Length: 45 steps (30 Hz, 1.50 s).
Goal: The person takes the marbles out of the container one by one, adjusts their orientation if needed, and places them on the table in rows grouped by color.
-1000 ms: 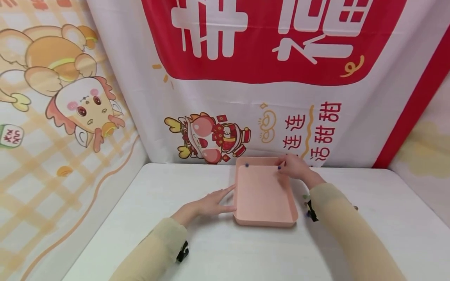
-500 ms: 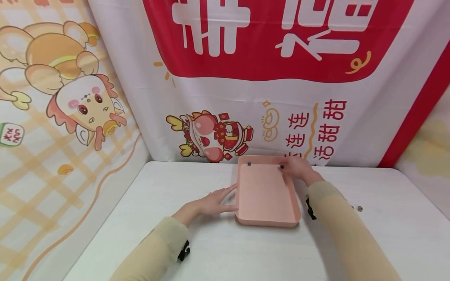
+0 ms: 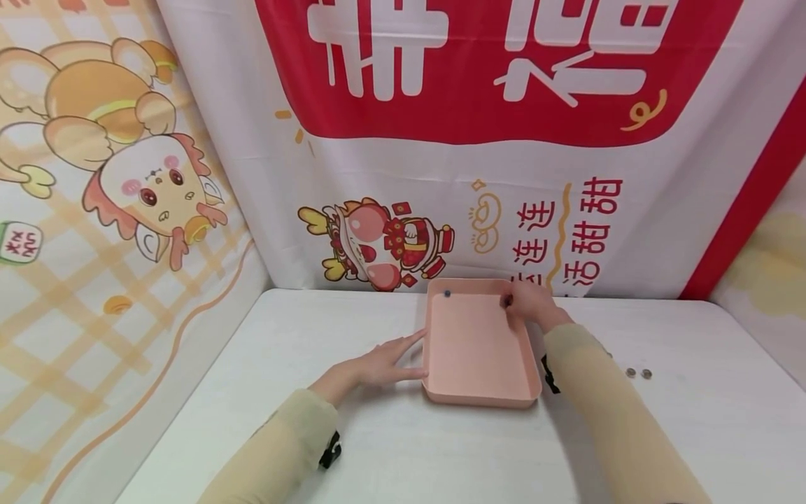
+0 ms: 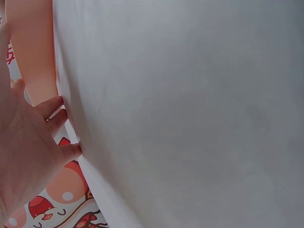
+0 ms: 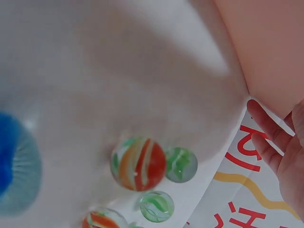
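A pink rectangular tray point(image 3: 474, 350) stands on the table against the back wall cloth. My left hand point(image 3: 378, 362) has its fingers spread, the tips right at the tray's left side; the left wrist view shows the same hand point(image 4: 28, 147) beside the tray. At the tray's back right corner, my right hand point(image 3: 532, 301) pinches a small dark marble point(image 3: 506, 301), mostly covered by the fingers. In the right wrist view some fingers point(image 5: 268, 123) reach along the tray's outer side. A blue marble point(image 3: 447, 293) lies in the tray's back left corner.
Several glass marbles lie on the table right of the tray: an orange-striped one point(image 5: 138, 164), a green one point(image 5: 181, 165) and a large-looking blue one point(image 5: 16, 164) near the camera. Two show in the head view beyond the right sleeve point(image 3: 611, 399). A printed cloth point(image 3: 466, 175) hangs behind.
The head view has shifted slightly. My right hand stays at the back right corner; the marble at its fingertips, blue before, is now more covered. My left hand has kept its place.
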### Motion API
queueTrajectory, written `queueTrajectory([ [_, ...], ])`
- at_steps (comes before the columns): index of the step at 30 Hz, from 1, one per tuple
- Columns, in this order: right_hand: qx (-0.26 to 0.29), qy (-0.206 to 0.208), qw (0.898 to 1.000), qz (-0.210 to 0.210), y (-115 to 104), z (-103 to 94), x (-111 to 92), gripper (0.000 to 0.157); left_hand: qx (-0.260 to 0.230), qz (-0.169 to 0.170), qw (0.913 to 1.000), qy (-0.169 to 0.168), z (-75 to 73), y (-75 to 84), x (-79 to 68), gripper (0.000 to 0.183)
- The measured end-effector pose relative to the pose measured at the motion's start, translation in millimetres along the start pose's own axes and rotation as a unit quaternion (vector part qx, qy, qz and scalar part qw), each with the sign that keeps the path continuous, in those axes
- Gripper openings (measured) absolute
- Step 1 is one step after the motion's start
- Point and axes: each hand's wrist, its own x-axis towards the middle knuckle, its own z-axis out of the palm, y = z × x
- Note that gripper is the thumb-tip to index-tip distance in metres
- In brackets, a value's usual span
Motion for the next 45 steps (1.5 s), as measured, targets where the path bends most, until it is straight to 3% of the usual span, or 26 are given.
queueTrajectory([
  [13, -0.004, -0.004, 1.000, 0.017, 2.2, -0.9, -7.2, 0.004, -0.003, 0.000, 1.0000, -0.003, 2.2, 5.1, 1.9, 0.085],
  [22, 0.026, 0.054, 0.998, 0.009, -2.8, -11.9, -13.0, 0.015, 0.002, -0.007, 1.0000, -0.003, 2.1, 3.0, -0.4, 0.086],
  [34, 0.095, 0.077, 0.992, 0.005, -18.7, -36.2, -30.6, 0.015, 0.001, -0.004, 1.0000, -0.006, -1.0, -1.0, 0.0, 0.088],
  [45, 0.107, 0.098, 0.988, -0.044, -25.7, -43.9, -60.8, 0.015, -0.001, -0.001, 1.0000, -0.004, -1.0, 3.3, -0.5, 0.085],
])
